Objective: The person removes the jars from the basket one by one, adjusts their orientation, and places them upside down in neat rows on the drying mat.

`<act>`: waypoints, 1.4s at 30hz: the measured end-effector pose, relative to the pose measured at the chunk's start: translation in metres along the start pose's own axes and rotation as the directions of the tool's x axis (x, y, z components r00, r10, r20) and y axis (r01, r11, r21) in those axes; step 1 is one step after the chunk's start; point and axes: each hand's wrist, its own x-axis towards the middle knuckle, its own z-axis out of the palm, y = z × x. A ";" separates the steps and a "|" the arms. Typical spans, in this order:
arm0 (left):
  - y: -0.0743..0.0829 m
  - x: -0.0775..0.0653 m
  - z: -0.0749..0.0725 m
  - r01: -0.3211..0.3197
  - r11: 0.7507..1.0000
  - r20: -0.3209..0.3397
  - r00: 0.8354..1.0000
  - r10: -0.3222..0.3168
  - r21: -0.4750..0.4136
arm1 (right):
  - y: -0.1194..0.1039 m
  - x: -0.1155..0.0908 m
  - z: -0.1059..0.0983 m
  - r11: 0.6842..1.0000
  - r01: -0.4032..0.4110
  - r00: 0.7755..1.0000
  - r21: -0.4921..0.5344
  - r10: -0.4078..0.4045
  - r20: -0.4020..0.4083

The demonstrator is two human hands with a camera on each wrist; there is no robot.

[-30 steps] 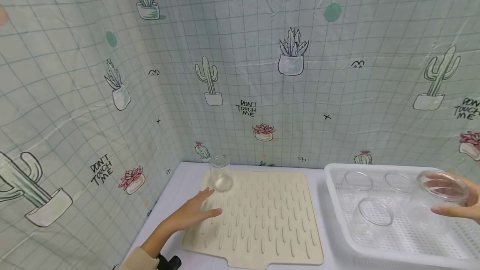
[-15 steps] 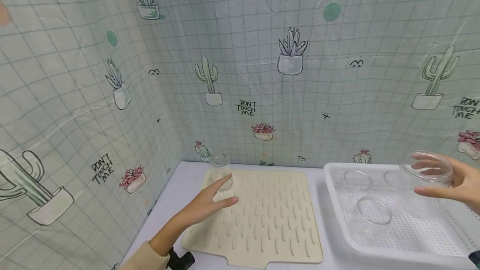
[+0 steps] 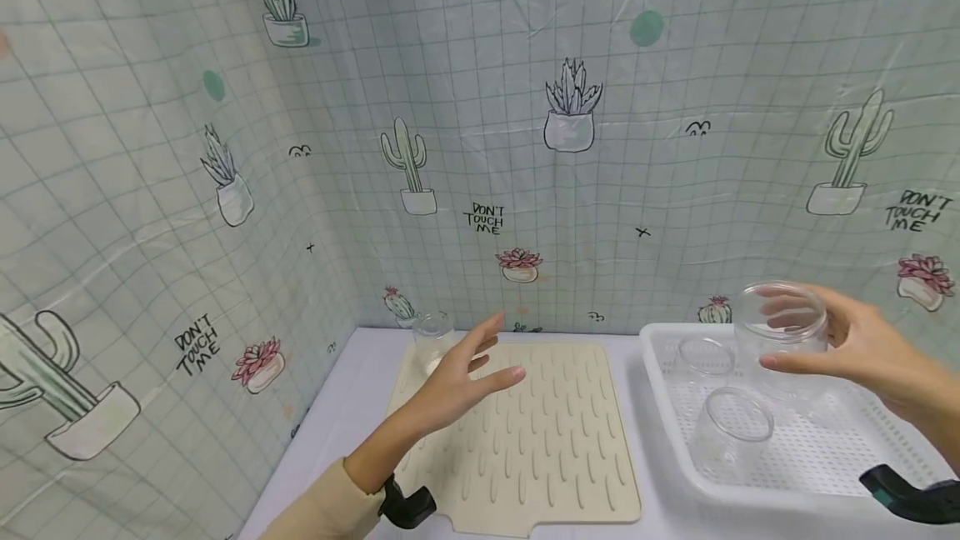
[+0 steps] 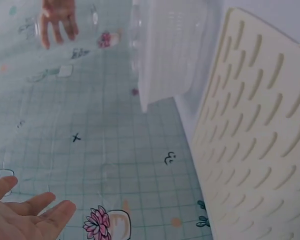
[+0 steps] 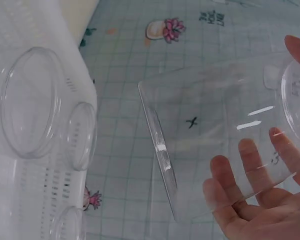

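Observation:
My right hand (image 3: 862, 340) grips a large clear cup (image 3: 756, 344) from its right side, with the thumb in front and the fingers around the back. That cup is above the white basket (image 3: 832, 440); the right wrist view shows the fingers (image 5: 252, 165) curled against its clear wall. My left hand (image 3: 453, 382) hovers over the beige ridged mat (image 3: 555, 440) with fingers extended, holding nothing. Behind it, another clear cup (image 3: 431, 330) stands on the mat's back left corner, partly hidden by the hand. In the left wrist view, the left fingers (image 4: 55, 220) spread loosely.
Inside the basket stand a front cup (image 3: 731, 440) and a back cup (image 3: 705, 365); a third cup (image 5: 70, 225) rim shows in the right wrist view. A cactus-print curtain (image 3: 600, 190) hangs behind and left of the white table (image 3: 322, 432).
My right hand has lifted the large cup and carried it leftward over the basket. My left hand has moved right and up across the mat, its fingers still holding nothing.

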 end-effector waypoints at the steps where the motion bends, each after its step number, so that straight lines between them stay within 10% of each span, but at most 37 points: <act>1: 0.001 0.002 0.002 -0.016 1.000 -0.002 1.000 0.016 -0.003 | -0.003 0.001 0.003 1.000 -0.002 1.000 0.008 0.002 -0.014; 15: 0.050 0.026 0.025 -0.136 0.987 -0.001 0.991 0.136 -0.084 | -0.029 0.025 0.037 1.000 0.026 0.998 0.003 -0.025 -0.064; 42: 0.042 0.095 0.058 -0.218 0.975 -0.095 0.970 0.222 0.054 | -0.058 0.074 0.092 0.971 0.179 0.981 -0.157 -0.188 -0.049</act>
